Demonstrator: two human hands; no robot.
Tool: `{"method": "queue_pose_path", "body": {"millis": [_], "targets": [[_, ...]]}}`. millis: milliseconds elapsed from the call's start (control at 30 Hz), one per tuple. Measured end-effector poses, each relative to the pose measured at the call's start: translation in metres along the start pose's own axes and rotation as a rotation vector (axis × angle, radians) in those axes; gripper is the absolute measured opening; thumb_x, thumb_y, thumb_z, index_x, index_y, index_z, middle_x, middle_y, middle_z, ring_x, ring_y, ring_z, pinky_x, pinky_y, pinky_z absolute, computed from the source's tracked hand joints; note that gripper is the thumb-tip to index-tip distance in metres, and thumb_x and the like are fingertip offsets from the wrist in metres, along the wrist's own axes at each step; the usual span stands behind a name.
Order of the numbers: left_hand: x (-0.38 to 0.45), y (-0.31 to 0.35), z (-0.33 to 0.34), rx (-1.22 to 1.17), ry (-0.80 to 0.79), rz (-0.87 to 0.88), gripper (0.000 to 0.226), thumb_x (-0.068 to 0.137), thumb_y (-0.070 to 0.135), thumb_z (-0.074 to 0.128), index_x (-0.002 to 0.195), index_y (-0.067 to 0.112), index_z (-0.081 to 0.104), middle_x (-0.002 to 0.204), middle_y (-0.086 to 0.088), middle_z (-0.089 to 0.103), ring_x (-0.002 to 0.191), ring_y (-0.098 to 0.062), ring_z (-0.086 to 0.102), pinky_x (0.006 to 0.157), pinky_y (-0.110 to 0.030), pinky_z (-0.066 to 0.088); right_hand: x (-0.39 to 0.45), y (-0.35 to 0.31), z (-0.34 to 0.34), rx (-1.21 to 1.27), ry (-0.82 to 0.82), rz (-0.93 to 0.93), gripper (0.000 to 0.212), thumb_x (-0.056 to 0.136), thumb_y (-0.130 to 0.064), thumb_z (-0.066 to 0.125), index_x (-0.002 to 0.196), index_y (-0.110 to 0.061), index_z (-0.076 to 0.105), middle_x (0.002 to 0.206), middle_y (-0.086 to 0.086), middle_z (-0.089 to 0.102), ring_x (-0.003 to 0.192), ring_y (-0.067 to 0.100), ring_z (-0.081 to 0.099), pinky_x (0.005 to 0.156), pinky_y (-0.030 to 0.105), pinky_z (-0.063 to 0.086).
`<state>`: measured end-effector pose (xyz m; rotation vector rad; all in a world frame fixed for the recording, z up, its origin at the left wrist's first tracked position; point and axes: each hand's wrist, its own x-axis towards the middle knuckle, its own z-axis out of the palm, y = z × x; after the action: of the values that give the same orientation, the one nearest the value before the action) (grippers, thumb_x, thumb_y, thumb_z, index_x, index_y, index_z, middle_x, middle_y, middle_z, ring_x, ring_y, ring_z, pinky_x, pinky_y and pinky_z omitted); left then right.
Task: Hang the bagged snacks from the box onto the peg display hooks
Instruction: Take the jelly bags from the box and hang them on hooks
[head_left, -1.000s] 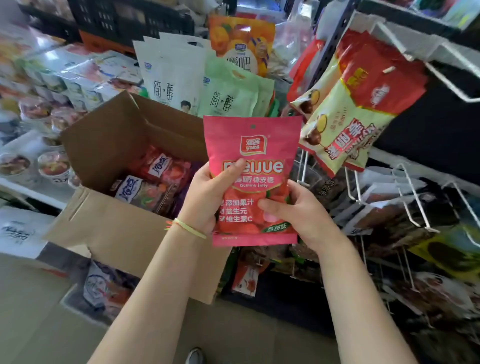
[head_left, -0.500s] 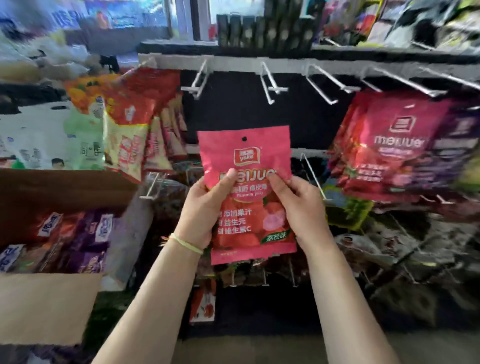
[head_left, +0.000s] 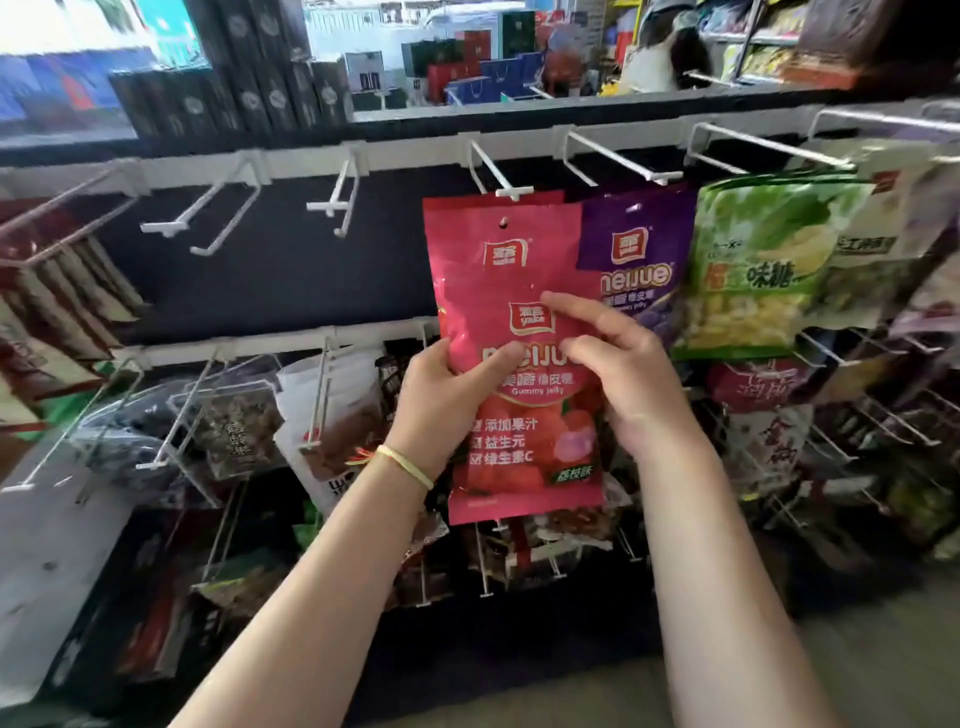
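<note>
Empty hooks (head_left: 332, 205): white wire pegs along the upper rail, left of centre, nothing on them.
Left hand (head_left: 441, 405): curled round the left edge of the pink bag (head_left: 511, 374), thumb across its front.
Pink bag: held upright before the display, its punched hole just below the tip of the peg (head_left: 511, 191) and not yet threaded; a matching pink bag appeared to hang behind it.
Right hand (head_left: 618, 374): fingers bent on the bag's right side, forefinger raised against the front.
Purple bag (head_left: 636, 260), green bag (head_left: 758, 265): hung on pegs to the right.
Risk: the hole could miss the peg tip, and a low grip could let the top fold.
</note>
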<state>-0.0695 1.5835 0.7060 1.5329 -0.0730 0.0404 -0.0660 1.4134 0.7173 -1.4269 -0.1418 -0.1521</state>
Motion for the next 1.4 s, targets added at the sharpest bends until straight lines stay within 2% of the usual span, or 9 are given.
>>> {"method": "queue_pose_path", "body": {"millis": [167,400,600,867,1033,1133,1233,1300,1400], "targets": [[0.030,0.011,0.046,0.229,-0.026,0.131,0.027,0.088,0.035,0.076,0.109,0.026,0.063,0.103,0.005,0.076,0.090,-0.012,0.074,0.082,-0.037,0.062,0.032,-0.019,-0.041,-0.024,0.170,-0.003,0.034,0.092,0.001,0.056,0.101,-0.021,0.080,0.097,0.004,0.078,0.092,0.025,0.075,0.079,0.042,0.060],[0.057,0.011,0.087,0.243,-0.020,0.297,0.053,0.096,0.020,0.067,0.139,0.029,0.038,0.113,-0.006,0.066,0.087,-0.027,0.073,0.070,-0.042,0.062,0.050,-0.035,-0.063,-0.100,0.341,-0.097,0.049,0.093,-0.001,0.049,0.108,-0.039,0.076,0.102,-0.013,0.076,0.082,0.029,0.064,0.079,0.063,0.054],[0.066,0.009,0.094,0.248,0.047,0.385,0.081,0.098,0.012,0.063,0.154,0.052,0.019,0.108,-0.023,0.065,0.085,-0.048,0.063,0.064,-0.056,0.059,0.065,-0.036,-0.063,-0.215,0.333,-0.198,0.052,0.094,0.005,0.042,0.116,-0.028,0.075,0.117,-0.005,0.072,0.088,0.004,0.070,0.069,0.026,0.060],[0.071,0.005,0.094,0.322,0.033,0.414,0.079,0.103,0.010,0.053,0.154,0.054,0.013,0.091,-0.033,0.058,0.073,-0.049,0.058,0.061,-0.060,0.053,0.075,-0.030,-0.067,-0.281,0.378,-0.224,0.051,0.095,0.003,0.042,0.114,-0.032,0.074,0.106,-0.008,0.073,0.080,0.026,0.071,0.066,0.048,0.061],[0.074,0.005,0.094,0.382,0.083,0.399,0.076,0.102,0.009,0.054,0.157,0.045,0.018,0.071,-0.013,0.051,0.059,-0.026,0.050,0.061,-0.048,0.053,0.090,-0.019,-0.071,-0.391,0.339,-0.259,0.052,0.093,0.002,0.042,0.120,-0.031,0.072,0.117,0.005,0.071,0.064,0.014,0.063,0.050,0.026,0.053],[0.068,0.002,0.092,0.605,0.117,0.530,0.065,0.101,0.012,0.056,0.157,0.033,0.030,0.068,-0.010,0.059,0.053,-0.024,0.054,0.053,-0.041,0.053,0.094,-0.009,-0.070,-0.507,0.401,-0.348,0.046,0.093,-0.002,0.051,0.121,-0.031,0.072,0.128,0.010,0.058,0.100,0.015,0.062,0.078,0.017,0.056],[0.057,-0.004,0.082,0.921,0.333,0.827,0.032,0.094,0.012,0.059,0.126,0.015,0.067,0.082,-0.004,0.066,0.063,-0.020,0.059,0.048,-0.038,0.053,0.082,0.004,-0.060,-0.849,0.651,-0.490,0.042,0.089,-0.009,0.061,0.126,-0.027,0.069,0.136,0.014,0.047,0.129,0.028,0.043,0.108,0.039,0.044],[0.057,-0.016,0.072,1.120,0.510,0.934,0.026,0.087,0.014,0.061,0.110,0.013,0.072,0.109,-0.010,0.067,0.095,-0.026,0.061,0.069,-0.044,0.057,0.073,0.014,-0.053,-1.029,0.725,-0.583,0.046,0.088,-0.015,0.059,0.131,-0.028,0.065,0.146,0.015,0.044,0.140,0.033,0.034,0.116,0.048,0.028],[0.065,-0.030,0.060,1.361,0.451,0.799,0.048,0.090,0.027,0.053,0.138,0.021,0.058,0.154,-0.014,0.042,0.145,-0.038,0.033,0.117,-0.058,0.027,0.069,0.036,-0.043,-1.100,0.555,-0.579,0.052,0.089,-0.020,0.054,0.141,-0.027,0.055,0.154,0.012,0.040,0.145,0.036,0.031,0.117,0.054,0.025]]}}
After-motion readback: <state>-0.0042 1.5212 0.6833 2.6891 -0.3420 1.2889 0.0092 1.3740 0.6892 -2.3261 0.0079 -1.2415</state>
